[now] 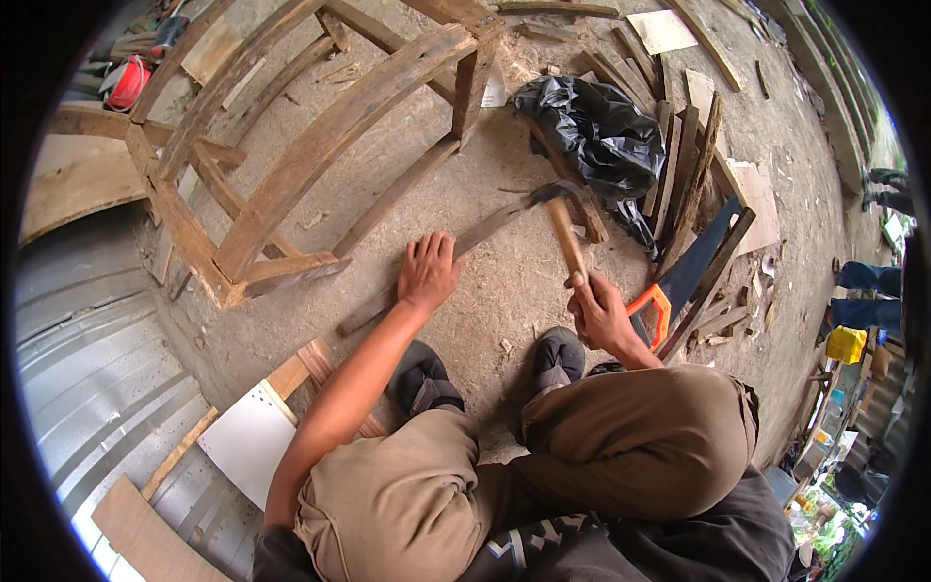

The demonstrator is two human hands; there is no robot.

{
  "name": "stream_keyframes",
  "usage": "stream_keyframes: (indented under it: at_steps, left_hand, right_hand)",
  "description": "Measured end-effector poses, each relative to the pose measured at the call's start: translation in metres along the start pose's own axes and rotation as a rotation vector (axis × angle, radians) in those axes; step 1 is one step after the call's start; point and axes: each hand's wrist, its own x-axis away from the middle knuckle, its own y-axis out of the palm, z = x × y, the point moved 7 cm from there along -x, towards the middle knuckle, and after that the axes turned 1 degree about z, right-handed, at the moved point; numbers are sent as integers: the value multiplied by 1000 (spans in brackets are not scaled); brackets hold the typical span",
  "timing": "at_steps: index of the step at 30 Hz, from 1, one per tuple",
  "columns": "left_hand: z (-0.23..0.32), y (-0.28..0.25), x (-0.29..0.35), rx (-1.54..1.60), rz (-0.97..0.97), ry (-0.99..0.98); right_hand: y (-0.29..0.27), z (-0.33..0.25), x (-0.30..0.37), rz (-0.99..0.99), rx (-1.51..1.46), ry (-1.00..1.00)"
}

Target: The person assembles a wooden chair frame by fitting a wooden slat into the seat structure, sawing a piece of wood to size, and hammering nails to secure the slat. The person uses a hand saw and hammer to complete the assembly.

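One weathered wooden slat [427, 262] lies flat on the sandy ground in front of the squatting person, and it is the piece being worked: the left hand [428, 272] presses down on it with fingers spread, flat and not gripping, while the right hand [601, 312] is closed around the lower end of a wooden-handled hammer [565, 233] whose dark head hangs just over the slat's far end. Whether the head is touching the wood cannot be told, and no nail shows clearly there, so the work on this slat looks only part done as far as can be judged. Beyond the slat, up and to its left, stands a rough frame of curved wooden ribs [320, 145], already joined at several points with gaps between the members. To the right of the slat a crumpled black plastic bag [592, 131] lies on the ground, and past it a heap of loose boards and offcuts [693, 165] waits unused. A handsaw with an orange handle [679, 286] rests just beside the right hand, set down and untouched.
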Motion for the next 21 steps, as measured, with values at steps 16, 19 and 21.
stream_keyframes:
  at_steps: [16, 19, 21]
  left_hand:
    - [-1, 0, 2, -17, 14, 10]
    - [1, -2, 1, -1, 9, 10]
    - [1, -2, 0, -24, 20, 12]
  right_hand:
    - [-9, -11, 6, 148, 611, -597]
    - [-1, -3, 8, 66, 660, -520]
    - [2, -5, 9, 36, 679, -472]
